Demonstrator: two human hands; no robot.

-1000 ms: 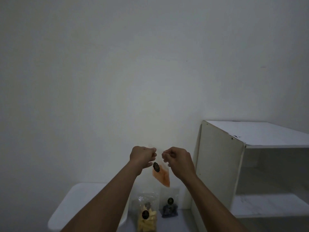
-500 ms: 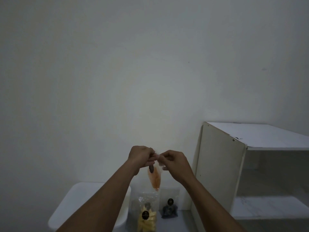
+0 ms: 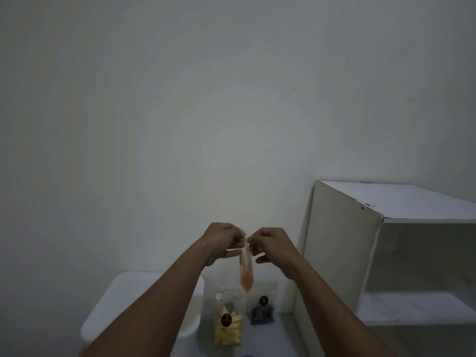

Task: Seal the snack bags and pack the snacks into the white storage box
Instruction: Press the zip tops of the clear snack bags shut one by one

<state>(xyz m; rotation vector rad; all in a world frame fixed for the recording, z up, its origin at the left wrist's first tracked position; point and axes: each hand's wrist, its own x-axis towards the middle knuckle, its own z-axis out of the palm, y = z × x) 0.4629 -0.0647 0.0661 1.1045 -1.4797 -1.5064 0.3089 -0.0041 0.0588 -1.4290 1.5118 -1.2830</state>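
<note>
1. left hand and right hand each pinch the top edge of the orange snack bag, which hangs between them in mid-air.
2. the white storage box waits near left, below.
3. risk: uneven finger pressure could leave the seal gapped, or the thin bag could slip and fall.

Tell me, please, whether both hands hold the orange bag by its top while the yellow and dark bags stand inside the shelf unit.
Not quite: in the head view the left hand and right hand do hold the orange bag by its top, but the yellow bag and dark bag stand beside the shelf unit, not inside it.
</note>
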